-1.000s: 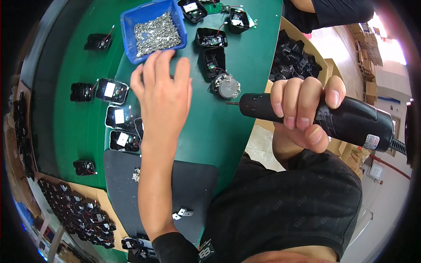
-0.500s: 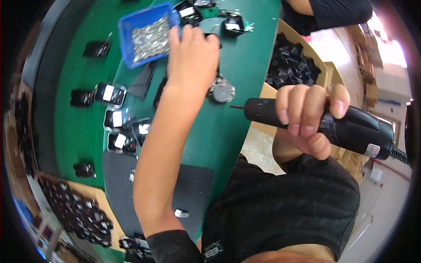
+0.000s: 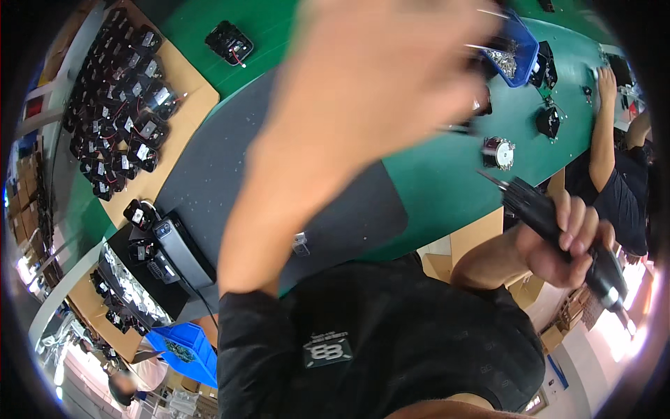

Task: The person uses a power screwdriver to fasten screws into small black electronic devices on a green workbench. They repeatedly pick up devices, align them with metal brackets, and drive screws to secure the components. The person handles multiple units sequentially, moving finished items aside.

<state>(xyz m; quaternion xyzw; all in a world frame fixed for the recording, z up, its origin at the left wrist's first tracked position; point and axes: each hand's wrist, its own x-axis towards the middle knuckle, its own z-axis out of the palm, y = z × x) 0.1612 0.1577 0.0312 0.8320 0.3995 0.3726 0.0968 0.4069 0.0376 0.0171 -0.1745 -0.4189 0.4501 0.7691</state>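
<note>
My right hand (image 3: 567, 250) is wrapped round a black electric screwdriver (image 3: 534, 209), its thin bit pointing up and left over the table. Motion smears my left hand (image 3: 401, 77), raised over the table at the top middle, so its fingers and anything in them cannot be made out. Just right of that hand is a blue bin (image 3: 525, 68) of small silver metal parts, partly covered by it. Between the screwdriver bit and the bin sits a round pale-topped piece (image 3: 498, 152) with small metal bits round its rim.
Black housings (image 3: 122, 129) with wires fill a cardboard box at left. A dark mat (image 3: 335, 216) lies on the green table (image 3: 447, 188). A phone-like device (image 3: 183, 250) stands by its near left edge. At far right, another person's arm (image 3: 604, 140) reaches onto the table.
The view has swung left, bringing the box of housings closer. My left hand has left the blue bin's edge and is blurred in motion. My right hand still holds the screwdriver, tilted more steeply.
</note>
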